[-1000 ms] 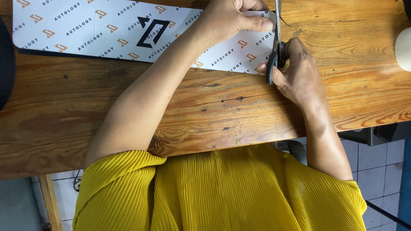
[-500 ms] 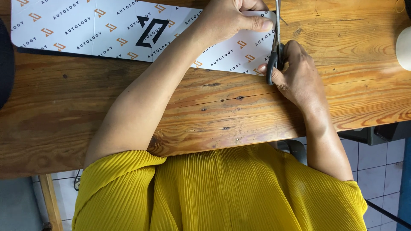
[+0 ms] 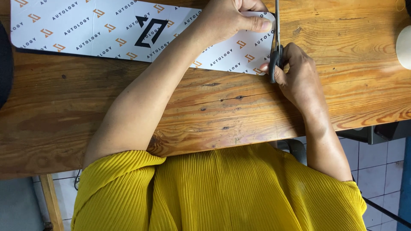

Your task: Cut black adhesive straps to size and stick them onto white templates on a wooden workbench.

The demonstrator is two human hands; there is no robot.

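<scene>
White printed sheet (image 3: 107, 30) (orange, black marks), left hand (image 3: 229, 19) pressing flat, right hand (image 3: 297, 72) gripping black-handled scissors (image 3: 276, 47)

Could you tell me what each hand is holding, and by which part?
The right hand holds black-handled scissors by the handle loops. The left hand presses down the printed white sheet near its right edge.

A printed sheet (image 3: 107, 34) lies on the wooden table (image 3: 214, 111); left fingers (image 3: 257, 23) press its right end, scissors (image 3: 276, 47) just right of them, right fingers (image 3: 291, 53) through the handles
</scene>
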